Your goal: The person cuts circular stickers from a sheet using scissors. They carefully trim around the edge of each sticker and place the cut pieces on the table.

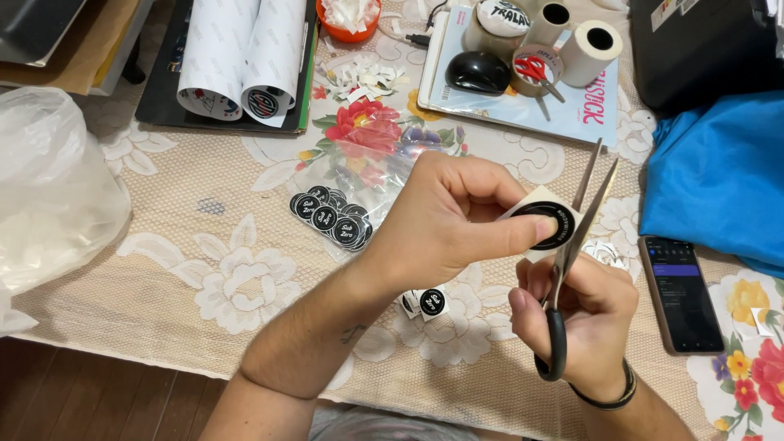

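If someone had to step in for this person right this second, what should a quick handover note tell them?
Left hand: pinches a round black sticker, white backing around it uncut, the grip between thumb and fingers.
Right hand: holds black-handled scissors, blades open and set against the sticker's edge.
Done: a pile of trimmed round stickers lies on the floral tablecloth, partly on a clear bag; white offcuts lie further back.
Left: the sticker in hand is only partly trimmed; two more stickers with white edges lie under the left wrist. Printed rolls lie at the far left.
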